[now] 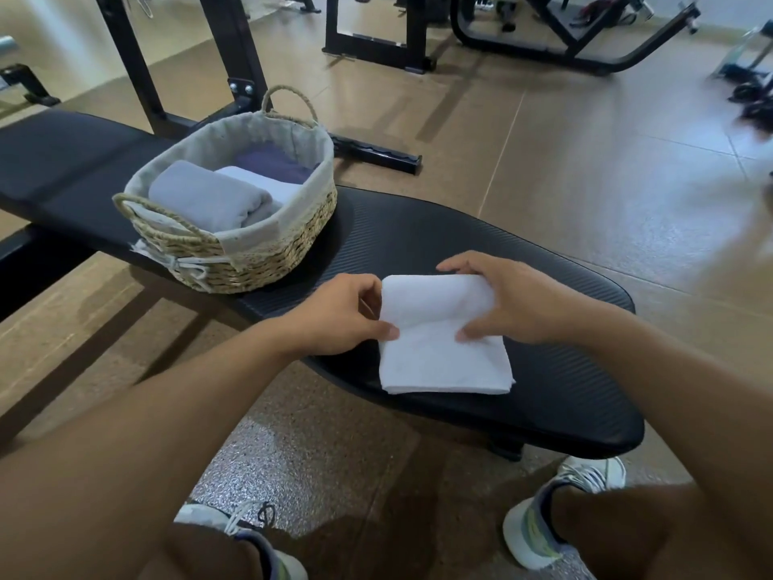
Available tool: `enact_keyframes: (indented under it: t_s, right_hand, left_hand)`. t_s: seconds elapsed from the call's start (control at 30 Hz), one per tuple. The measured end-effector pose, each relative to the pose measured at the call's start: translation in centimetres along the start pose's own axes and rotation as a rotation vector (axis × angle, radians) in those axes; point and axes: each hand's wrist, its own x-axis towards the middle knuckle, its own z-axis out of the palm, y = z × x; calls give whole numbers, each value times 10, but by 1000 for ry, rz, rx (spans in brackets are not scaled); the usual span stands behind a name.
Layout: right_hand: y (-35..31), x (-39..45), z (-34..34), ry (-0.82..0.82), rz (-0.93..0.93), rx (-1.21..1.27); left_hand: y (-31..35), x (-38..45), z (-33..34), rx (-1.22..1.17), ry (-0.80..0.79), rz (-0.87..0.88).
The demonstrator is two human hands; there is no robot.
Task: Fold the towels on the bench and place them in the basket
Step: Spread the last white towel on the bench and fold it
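Observation:
A white towel lies on the black padded bench, its far half rolled over toward me. My left hand pinches the towel's left edge. My right hand grips the folded far part from the right. To the left on the bench stands a woven basket with a cloth liner and two rope handles. Inside it lie a grey folded towel, a white one and a dark blue one.
Black gym machine frames rise behind the basket and further back across the tan floor. My two shoes stand on the floor just in front of the bench's near edge.

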Motion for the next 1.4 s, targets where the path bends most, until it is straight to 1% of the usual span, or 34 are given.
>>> enact_keyframes:
  t_s: [0.03, 0.07, 0.1, 0.17, 0.23, 0.27, 0.33, 0.37, 0.43, 0.53, 0.6, 0.67, 0.73, 0.83, 0.9, 0.97, 1.1, 1.23, 1.4]
  right_hand:
    - [2, 0, 0, -37, 14, -39]
    - [3, 0, 0, -38, 24, -62]
    - [4, 1, 1, 2, 23, -63]
    - [1, 3, 3, 159, 3, -65]
    - [-2, 6, 8, 308, -48, -126]
    - [-3, 7, 11, 350, -71, -160]
    - [-6, 7, 17, 382, -92, -225]
    - [-8, 6, 18, 374, -100, -254]
    - [-10, 0, 19, 307, -108, -266]
    - [-10, -13, 15, 138, -94, -206]
    - [-11, -21, 9, 44, -67, -134]
    - [-13, -26, 6, -9, -33, -72]
    - [-13, -27, 8, -10, -27, -54]
    - [-7, -25, 11, 19, 23, -28]
    - [-4, -24, 12, -11, 75, -14]
    - [-1, -22, 12, -75, 97, -14]
    - [2, -19, 15, -143, 92, -42]
    - [-3, -20, 15, -225, 46, -105]
    - [-5, -17, 13, -250, 38, -142]
  left_hand:
    - [0, 1, 1, 7, 7, 1]
    - [0, 2, 1, 11, 17, 6]
    - [-1, 3, 2, 11, 35, 15]
    - [-2, 6, 3, -1, 103, 34]
    - [-2, 9, 2, -4, 185, 47]
    - [-3, 10, 2, 5, 216, 43]
    - [-7, 13, 1, 32, 238, 23]
    - [-9, 13, 1, 36, 234, 11]
    - [-12, 13, -1, 21, 207, 7]
    - [-10, 7, -4, 13, 139, 42]
    - [-8, 2, -6, 3, 105, 17]
    - [-3, -2, -7, -61, 97, -28]
    - [3, -6, -7, -120, 78, -39]
    - [7, -13, 0, -38, 38, -1]
    - [6, -14, 3, -9, 9, 11]
    - [4, -14, 3, -1, -19, 16]
    - [2, -13, 4, 40, -82, 22]
    - [0, -12, 5, 50, -129, 14]
    - [3, -12, 9, 72, -111, 24]
